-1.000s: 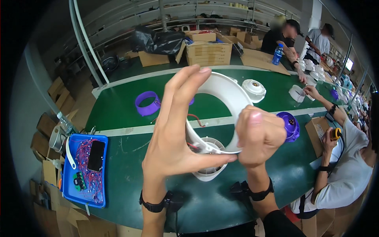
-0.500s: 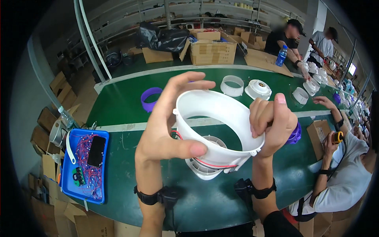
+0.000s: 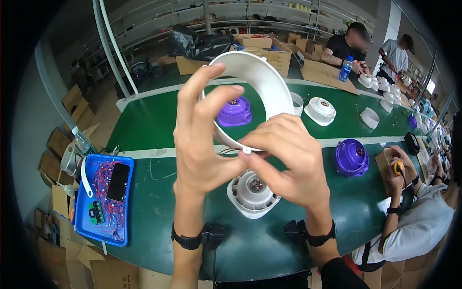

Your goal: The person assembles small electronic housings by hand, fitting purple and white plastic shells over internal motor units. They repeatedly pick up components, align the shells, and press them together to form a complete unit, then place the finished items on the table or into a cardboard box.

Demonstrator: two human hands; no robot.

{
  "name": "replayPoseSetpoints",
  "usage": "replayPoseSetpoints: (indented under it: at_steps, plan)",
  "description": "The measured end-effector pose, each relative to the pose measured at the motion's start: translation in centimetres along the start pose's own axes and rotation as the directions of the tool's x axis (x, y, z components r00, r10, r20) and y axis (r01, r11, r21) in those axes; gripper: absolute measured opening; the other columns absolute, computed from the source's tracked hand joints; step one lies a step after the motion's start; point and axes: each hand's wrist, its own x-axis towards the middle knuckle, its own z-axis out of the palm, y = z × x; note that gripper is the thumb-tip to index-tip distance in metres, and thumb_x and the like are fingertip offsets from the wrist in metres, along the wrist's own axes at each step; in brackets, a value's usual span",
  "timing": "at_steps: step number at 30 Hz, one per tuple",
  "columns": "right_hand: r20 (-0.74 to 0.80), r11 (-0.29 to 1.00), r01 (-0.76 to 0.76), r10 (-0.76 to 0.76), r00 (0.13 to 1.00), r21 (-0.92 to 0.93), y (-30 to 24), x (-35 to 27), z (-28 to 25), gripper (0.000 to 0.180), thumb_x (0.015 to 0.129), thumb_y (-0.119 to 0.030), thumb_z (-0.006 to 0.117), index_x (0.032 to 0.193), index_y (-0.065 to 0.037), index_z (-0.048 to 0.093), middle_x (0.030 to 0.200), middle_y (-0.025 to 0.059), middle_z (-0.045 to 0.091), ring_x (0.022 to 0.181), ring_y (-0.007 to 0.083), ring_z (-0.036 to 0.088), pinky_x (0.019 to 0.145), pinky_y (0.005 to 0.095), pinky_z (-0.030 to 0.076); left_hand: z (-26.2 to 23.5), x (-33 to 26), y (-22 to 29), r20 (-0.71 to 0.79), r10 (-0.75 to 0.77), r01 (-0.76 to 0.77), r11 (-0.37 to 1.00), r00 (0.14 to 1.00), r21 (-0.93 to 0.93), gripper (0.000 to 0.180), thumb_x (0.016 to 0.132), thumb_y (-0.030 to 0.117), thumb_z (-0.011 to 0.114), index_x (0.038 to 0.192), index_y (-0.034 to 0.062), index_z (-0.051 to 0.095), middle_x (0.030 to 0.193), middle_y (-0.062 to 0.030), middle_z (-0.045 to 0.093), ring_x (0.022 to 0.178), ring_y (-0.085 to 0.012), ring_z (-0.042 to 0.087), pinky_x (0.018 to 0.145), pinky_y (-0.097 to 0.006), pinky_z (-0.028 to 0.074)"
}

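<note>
A white plastic ring [image 3: 276,89] is held up on its side above the table, so I look through its opening. My left hand [image 3: 195,139] is closed round its left side, thumb low and two fingers raised along the rim. The fingers of my right hand [image 3: 293,168] pinch its lower edge beside a small tab. A thin wire [image 3: 230,150] shows at that edge, partly hidden by my hands. Below, on the table, sits a white round vented housing [image 3: 252,192], its top partly covered by my fingers. A purple housing [image 3: 235,113] shows through the ring.
At left is a blue tray [image 3: 126,202] with red-blue wires, a phone and a green circuit board. Another purple housing [image 3: 351,158] stands at right. Farther back are a white housing [image 3: 320,111] and a white ring [image 3: 369,118]. A co-worker [image 3: 418,207] sits at right.
The ring has been raised and turned up on its side. My right hand has moved from its right rim to its lower edge. The co-worker's outstretched hand at right has drawn back.
</note>
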Motion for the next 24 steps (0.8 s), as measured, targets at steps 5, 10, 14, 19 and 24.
replayPoseSetpoints:
  at_steps: [5, 10, 14, 19, 24]
  plan:
    - [0.029, 0.990, 0.029, -0.033, 0.999, 0.136, 1.3, -0.8, 0.4, 0.016, 0.078, 0.001, 0.070, 0.094, 0.000, 0.071, 0.082, 0.0105, 0.068, 0.076, 0.0286, 0.064, 0.073, 0.0372, 0.050, 0.5, -0.3, -0.5, 0.054, 0.025, -0.018, 0.991, 0.998, -0.136, 0.086, 0.054, 0.018, 0.086, 0.132, 0.0048, 0.052, 0.141, -0.0232, 0.044, 0.126, -0.0395, 0.049, 0.101, -0.047, 0.044]
    - [0.023, 0.689, -0.302, 0.383, 0.924, 0.659, -0.4, -0.7, -2.2, 0.016, 0.093, -0.008, 0.065, 0.094, 0.007, 0.068, 0.078, 0.0071, 0.067, 0.070, 0.0076, 0.058, 0.060, 0.0233, 0.045, -1.1, -0.5, -0.9, 0.276, -0.228, 0.327, 0.858, 0.934, -0.397, 0.102, 0.067, 0.033, 0.083, 0.147, -0.0018, 0.029, 0.142, -0.0223, 0.043, 0.132, -0.0328, 0.045, 0.110, -0.043, 0.034]
    - [0.020, 0.523, -0.272, 0.436, 0.900, 0.808, 0.8, -1.0, -1.5, 0.024, 0.098, -0.017, 0.061, 0.092, 0.005, 0.066, 0.080, 0.0026, 0.064, 0.073, 0.0047, 0.054, 0.063, 0.0205, 0.042, 0.2, -1.1, -0.5, 0.271, -0.371, 0.458, 0.759, 0.888, -0.462, 0.095, 0.073, 0.023, 0.081, 0.148, 0.0008, 0.026, 0.130, -0.0186, 0.052, 0.122, -0.0294, 0.054, 0.103, -0.040, 0.041]
    - [0.077, 0.628, -0.376, 0.448, 0.890, 0.681, 0.0, -0.7, -1.3, 0.025, 0.100, -0.019, 0.058, 0.094, 0.004, 0.065, 0.080, 0.0015, 0.062, 0.074, 0.0035, 0.052, 0.065, 0.0208, 0.041, 0.8, -1.2, -0.7, 0.182, -0.484, 0.515, 0.773, 0.856, -0.370, 0.065, 0.080, 0.003, 0.066, 0.140, 0.0030, 0.042, 0.123, -0.0172, 0.060, 0.114, -0.0259, 0.060, 0.096, -0.036, 0.047]
    - [-0.014, 0.798, -0.408, 0.461, 0.887, 0.443, -0.2, -0.3, -1.3, 0.021, 0.100, -0.015, 0.055, 0.095, 0.004, 0.062, 0.079, 0.0013, 0.061, 0.073, 0.0043, 0.050, 0.066, 0.0230, 0.043, 0.5, -0.7, -1.3, 0.027, -0.328, 0.329, 0.932, 0.944, -0.151, 0.046, 0.078, -0.011, 0.057, 0.122, 0.0005, 0.062, 0.117, -0.0179, 0.063, 0.102, -0.0312, 0.066, 0.093, -0.038, 0.049]
